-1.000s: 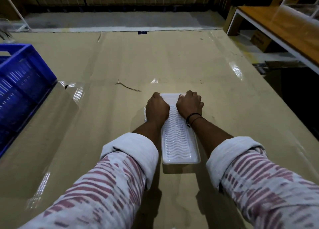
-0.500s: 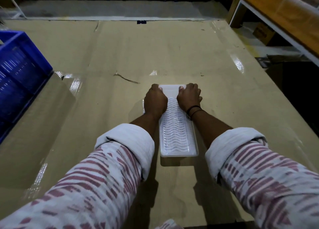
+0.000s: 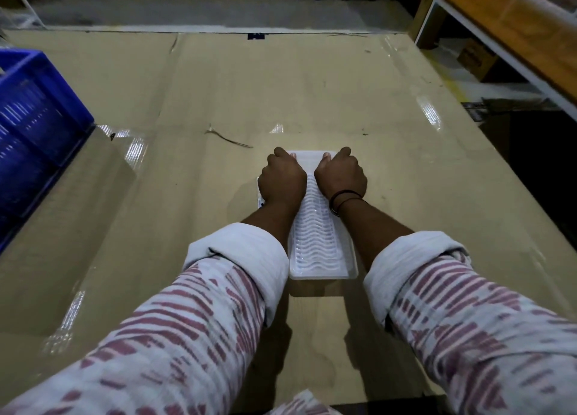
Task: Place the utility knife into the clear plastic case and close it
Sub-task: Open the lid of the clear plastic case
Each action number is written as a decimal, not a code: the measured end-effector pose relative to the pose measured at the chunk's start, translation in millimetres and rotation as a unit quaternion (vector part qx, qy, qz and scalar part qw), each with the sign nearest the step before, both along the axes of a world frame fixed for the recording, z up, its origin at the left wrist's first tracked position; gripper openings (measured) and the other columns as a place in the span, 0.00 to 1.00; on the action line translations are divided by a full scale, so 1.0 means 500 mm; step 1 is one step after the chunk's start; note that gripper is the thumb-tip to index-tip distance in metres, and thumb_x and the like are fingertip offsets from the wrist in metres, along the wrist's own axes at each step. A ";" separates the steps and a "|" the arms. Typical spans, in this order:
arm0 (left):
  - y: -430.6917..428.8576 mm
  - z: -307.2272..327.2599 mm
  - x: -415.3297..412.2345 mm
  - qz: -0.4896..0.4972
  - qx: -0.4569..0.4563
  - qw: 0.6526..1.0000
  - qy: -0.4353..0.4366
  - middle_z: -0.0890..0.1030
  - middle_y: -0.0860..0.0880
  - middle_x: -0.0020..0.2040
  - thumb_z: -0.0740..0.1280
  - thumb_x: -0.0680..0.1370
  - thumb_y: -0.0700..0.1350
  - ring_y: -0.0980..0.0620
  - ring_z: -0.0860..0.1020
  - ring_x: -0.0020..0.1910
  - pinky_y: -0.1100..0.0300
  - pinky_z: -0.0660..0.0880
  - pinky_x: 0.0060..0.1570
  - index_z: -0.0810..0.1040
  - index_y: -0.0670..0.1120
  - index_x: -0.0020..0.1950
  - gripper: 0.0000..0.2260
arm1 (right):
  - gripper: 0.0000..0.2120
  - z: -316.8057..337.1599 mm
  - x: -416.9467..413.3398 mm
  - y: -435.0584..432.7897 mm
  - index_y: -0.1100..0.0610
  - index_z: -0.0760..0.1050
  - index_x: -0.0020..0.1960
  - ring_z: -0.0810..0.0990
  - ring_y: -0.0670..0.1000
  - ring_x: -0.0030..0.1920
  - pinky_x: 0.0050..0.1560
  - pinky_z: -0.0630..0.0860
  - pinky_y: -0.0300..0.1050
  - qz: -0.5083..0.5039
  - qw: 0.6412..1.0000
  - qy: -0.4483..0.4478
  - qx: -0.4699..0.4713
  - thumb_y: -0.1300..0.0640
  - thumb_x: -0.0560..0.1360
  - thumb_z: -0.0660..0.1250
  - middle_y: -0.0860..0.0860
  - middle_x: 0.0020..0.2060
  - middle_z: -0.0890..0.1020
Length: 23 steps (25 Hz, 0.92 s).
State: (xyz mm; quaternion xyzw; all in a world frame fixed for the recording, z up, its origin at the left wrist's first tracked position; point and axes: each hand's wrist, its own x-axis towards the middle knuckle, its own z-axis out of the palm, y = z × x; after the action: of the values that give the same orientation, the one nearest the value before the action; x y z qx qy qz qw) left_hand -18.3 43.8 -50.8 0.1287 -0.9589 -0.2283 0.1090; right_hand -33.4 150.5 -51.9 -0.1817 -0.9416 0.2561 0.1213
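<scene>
Head view, only view. Clear plastic case point(image 3: 321, 246) flat on the desk point(image 3: 406, 171), lengthwise away from the body, nearer the desk's front edge than the back, roughly midway between left and right edges. Wavy-ribbed lid down over the base. Left hand point(image 3: 282, 180) curled knuckles-up on the far left part of the lid; right hand point(image 3: 340, 174) likewise on the far right part, black band at its wrist. Both fists narrow, pressing down on the case rather than gripping anything free. Thumb tips visible at the far rim. Utility knife not visible; presumably inside under the ribbed lid, cannot confirm. Blue crate point(image 3: 34, 127) at the desk's left edge, well apart. Thin stray strand point(image 3: 229, 138) on the desk beyond the case, to the left.

Change against half a second ago: little. Same two-fist press on the same far end; hands slightly more spread toward the far corners, thumbs now at the rim. Against one second ago: same posture, case not shifted on the desk, camera tipped a bit lower.

Judgement: closing step under way, far end being snapped shut. Near end of lid looks seated but latch state not discernible. Risk: one corner left unlatched.
</scene>
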 end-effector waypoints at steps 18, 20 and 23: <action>-0.017 0.038 0.029 0.002 0.043 0.998 -0.055 0.78 0.39 0.65 0.57 0.86 0.52 0.36 0.81 0.60 0.47 0.77 0.54 0.72 0.40 0.67 0.18 | 0.20 0.044 0.038 0.013 0.62 0.74 0.60 0.80 0.65 0.57 0.53 0.74 0.53 0.012 1.000 -0.015 0.024 0.47 0.80 0.57 0.61 0.58 0.80; -0.018 0.037 0.050 0.018 0.078 0.993 -0.089 0.75 0.38 0.68 0.56 0.85 0.55 0.35 0.78 0.64 0.45 0.75 0.57 0.70 0.40 0.70 0.22 | 0.24 0.045 0.056 0.025 0.62 0.73 0.61 0.79 0.66 0.58 0.53 0.74 0.54 0.008 1.000 -0.024 0.005 0.43 0.79 0.56 0.62 0.59 0.80; -0.010 0.021 0.096 0.007 0.091 0.992 -0.091 0.77 0.38 0.67 0.55 0.85 0.57 0.35 0.78 0.64 0.45 0.75 0.57 0.70 0.39 0.69 0.23 | 0.26 0.029 0.092 0.031 0.62 0.73 0.60 0.80 0.66 0.56 0.49 0.73 0.53 0.008 0.999 -0.027 0.023 0.40 0.79 0.55 0.62 0.57 0.80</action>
State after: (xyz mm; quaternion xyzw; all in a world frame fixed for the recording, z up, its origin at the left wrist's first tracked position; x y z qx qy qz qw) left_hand 29.6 38.8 -40.5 0.1647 -0.9393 -0.3009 0.0106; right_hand 12.6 165.8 -37.3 -0.1781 -0.9516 0.2306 0.0976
